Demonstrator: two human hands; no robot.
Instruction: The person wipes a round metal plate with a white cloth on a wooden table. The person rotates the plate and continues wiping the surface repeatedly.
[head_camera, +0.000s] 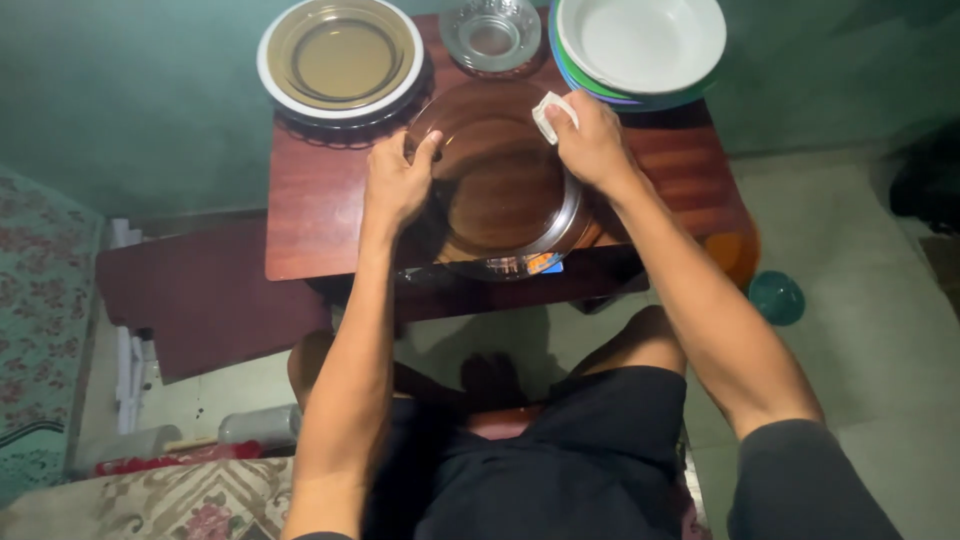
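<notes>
A clear brown glass plate (497, 180) is being gripped at its left rim by the left hand (395, 185), fingers curled over the edge, on the near half of the wooden table (310, 200). A small white cloth (552, 112) is being pinched in the right hand (592, 145) against the plate's far right rim. The plate's near edge is hard to make out against glare.

Bare tabletop (310, 220) left of glass plate (495, 185); 3 dish stacks block far edge.
</notes>
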